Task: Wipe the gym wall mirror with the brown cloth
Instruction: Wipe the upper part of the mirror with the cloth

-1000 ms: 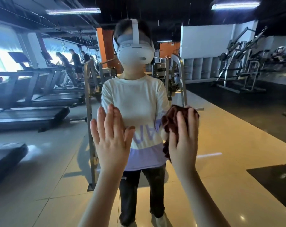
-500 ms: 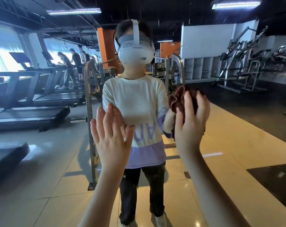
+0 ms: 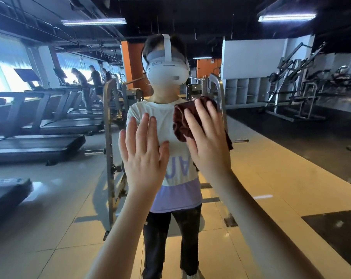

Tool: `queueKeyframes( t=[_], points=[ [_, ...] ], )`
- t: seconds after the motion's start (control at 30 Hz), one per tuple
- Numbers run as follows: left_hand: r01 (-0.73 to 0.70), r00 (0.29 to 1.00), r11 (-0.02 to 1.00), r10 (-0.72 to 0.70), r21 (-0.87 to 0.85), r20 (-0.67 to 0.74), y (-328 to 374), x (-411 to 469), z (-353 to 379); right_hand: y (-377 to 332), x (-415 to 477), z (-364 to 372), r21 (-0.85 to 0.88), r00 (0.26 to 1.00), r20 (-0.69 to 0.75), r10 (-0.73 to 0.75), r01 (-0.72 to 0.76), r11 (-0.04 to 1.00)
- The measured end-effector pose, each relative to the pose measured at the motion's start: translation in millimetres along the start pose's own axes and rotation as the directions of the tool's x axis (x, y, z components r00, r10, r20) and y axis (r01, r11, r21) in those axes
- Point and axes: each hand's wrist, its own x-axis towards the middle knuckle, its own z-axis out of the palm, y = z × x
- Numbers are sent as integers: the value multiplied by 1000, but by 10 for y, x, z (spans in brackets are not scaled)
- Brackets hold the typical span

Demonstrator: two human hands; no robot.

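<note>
The gym wall mirror (image 3: 271, 158) fills the whole view and reflects the room and a person wearing a white headset. My left hand (image 3: 144, 156) lies flat against the glass at centre, fingers straight and pointing up. Just to its right, my right hand (image 3: 208, 141) presses the bunched brown cloth (image 3: 182, 125) against the mirror with spread, straight fingers. The cloth shows above and left of my fingers, with a corner hanging past my palm on the right. Most of the cloth is hidden behind my hand.
All of this is reflected in the mirror. Treadmills (image 3: 40, 141) with people on them line the left side. A metal rack frame (image 3: 110, 158) stands behind the reflected person. Weight machines (image 3: 291, 93) fill the far right. The floor is tiled, with dark mats (image 3: 335, 228).
My right hand has carried the cloth upward across the glass, first right, then back left towards the centre. My left hand has stayed flat on the mirror.
</note>
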Motion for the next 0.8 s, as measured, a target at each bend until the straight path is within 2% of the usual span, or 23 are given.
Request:
queueKeyframes(
  t=[0.07, 0.1, 0.13, 0.2, 0.23, 0.27, 0.3, 0.33, 0.4, 0.43, 0.47, 0.53, 0.6, 0.67, 0.8],
  points=[
    [-11, 1000, 1000, 11, 28, -5, -6, -23, 30, 160, 85, -71, -84, 996, 15, -89, 90, 992],
    [-16, 1000, 999, 16, 32, -11, -13, -30, 37, 253, 119, -100, -132, 998, -28, -54, 50, 990],
    [-19, 1000, 999, 20, 30, -14, -17, -32, 39, 332, 127, -127, -172, 994, -101, 31, -48, 984],
    [-17, 1000, 999, 18, 30, -9, -12, -32, 35, 364, 45, -171, -185, 935, -257, 243, -294, 938],
    [-13, 1000, 999, 13, 32, -5, 0, -32, 33, 324, -41, -164, -168, 909, -286, 303, -358, 918],
    [-6, 1000, 999, 6, 33, -2, 15, -35, 33, 272, -146, -141, -156, 914, -264, 308, -355, 922],
    [4, 1000, 999, -4, 32, 1, 32, -41, 33, 216, -250, -110, -153, 945, -208, 252, -286, 946],
    [14, 1000, 1000, -15, 28, 4, 47, -48, 34, 177, -342, -86, -152, 978, -138, 154, -174, 973],
    [29, 1000, 999, -29, 18, 13, 76, -55, 42, 218, -376, -119, -162, 998, -55, -9, 0, 987],
    [29, 999, 1000, -29, 11, 19, 96, -59, 45, 283, -331, -161, -180, 998, -69, -10, -3, 984],
    [26, 999, 1000, -26, 6, 23, 116, -66, 45, 363, -274, -205, -216, 993, -110, 48, -71, 974],
    [30, 999, 1000, -30, 0, 30, 149, -79, 36, 527, -166, -311, -280, 947, -224, 232, -291, 915],
    [55, 998, 998, -55, -2, 41, 175, -78, 13, 540, -197, -364, -267, 901, -267, 342, -410, 872],
    [63, 996, 998, -62, -9, 61, 229, -74, -11, 404, -368, -327, -190, 910, -198, 364, -400, 897],
    [19, 992, 999, -14, -45, 123, 505, -137, 7, 307, -541, -319, -98, 963, -46, 266, -269, 958]
  ],
)
